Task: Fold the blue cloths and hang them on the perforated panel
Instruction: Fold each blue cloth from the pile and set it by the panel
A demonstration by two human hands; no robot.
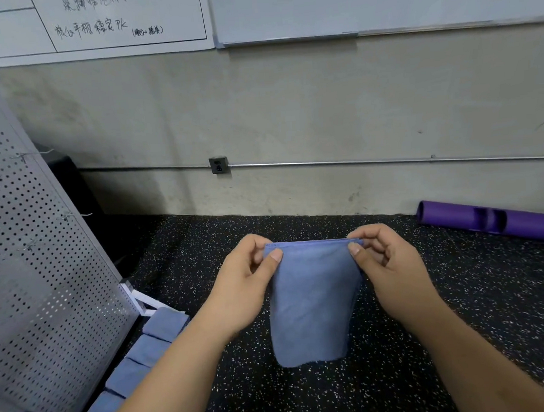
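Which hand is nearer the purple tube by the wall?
Right. The right hand pinches the top corner of the blue cloth toward the purple tube; the left hand pinches the opposite corner, farther off.

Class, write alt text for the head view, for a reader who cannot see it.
Left hand and right hand pinch top corners of a blue cloth hanging above a speckled floor. Perforated panel at left, folded cloths along its base.

light: dim, even, indoor | shadows: soft | edges: wide-angle bowing | focus: slightly soft
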